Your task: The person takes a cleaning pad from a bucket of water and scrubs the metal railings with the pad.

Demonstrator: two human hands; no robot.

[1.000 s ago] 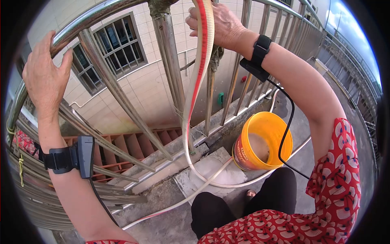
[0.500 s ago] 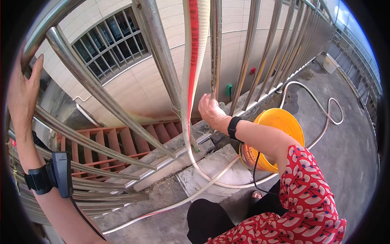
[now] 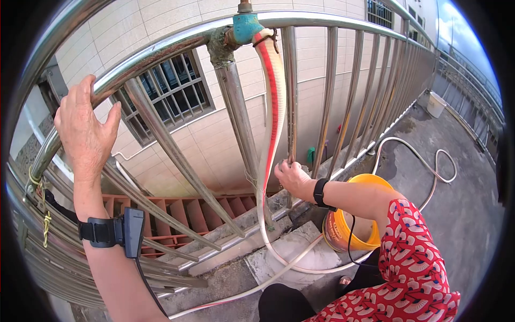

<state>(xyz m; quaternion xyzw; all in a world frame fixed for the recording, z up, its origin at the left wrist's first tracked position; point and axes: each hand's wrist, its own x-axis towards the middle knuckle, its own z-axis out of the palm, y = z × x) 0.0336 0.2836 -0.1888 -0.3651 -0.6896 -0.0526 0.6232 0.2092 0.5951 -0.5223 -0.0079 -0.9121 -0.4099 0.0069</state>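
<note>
My left hand (image 3: 88,131) lies over the top rail (image 3: 155,56) of a metal railing, its fingers curled over the tube and its thumb sticking out to the right. Lower down, my right hand (image 3: 294,178) is closed round an upright railing bar (image 3: 291,96); whether anything else is inside that grip is hidden. Just left of the right hand hangs a white hose with a red stripe (image 3: 272,115), tied at its top to a blue-green pipe fitting (image 3: 246,28). The hose runs down to the floor and curves away.
A yellow bucket (image 3: 338,231) stands by my right forearm. Hose loops (image 3: 413,153) lie on the concrete floor. A pale bucket (image 3: 436,104) stands far right. Beyond the railing are reddish stairs (image 3: 177,214) and a tiled wall with a barred window (image 3: 174,88). Yellow cord (image 3: 45,214) hangs at left.
The view has tilted up, bringing the top rail and pipe fitting into sight. My left hand shows further right in the picture, still on the rail. My right hand stays on its bar.
</note>
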